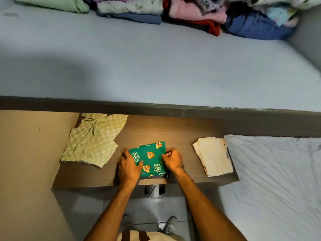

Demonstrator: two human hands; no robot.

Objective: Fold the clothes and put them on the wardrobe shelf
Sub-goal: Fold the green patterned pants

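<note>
Nearest the viewer, both hands work on a green printed garment [149,159] lying at the front edge of the dark wooden bench [173,134]. The left hand [129,166] lies flat and open on its left side, pressing it down; the right hand [172,160] is curled, pinching the cloth's right edge. The garment is already a compact, roughly square packet, slightly longer front to back. It looks light, soft and limp, so it should be lifted from underneath with both hands, or the folds will slump. To its right sits a folded cream cloth [214,156]; to its left, a pale green patterned garment [93,140] lies unfolded and crumpled. Beyond, on the blue shelf [156,63], stacked folded clothes [173,13] line the back.
</note>
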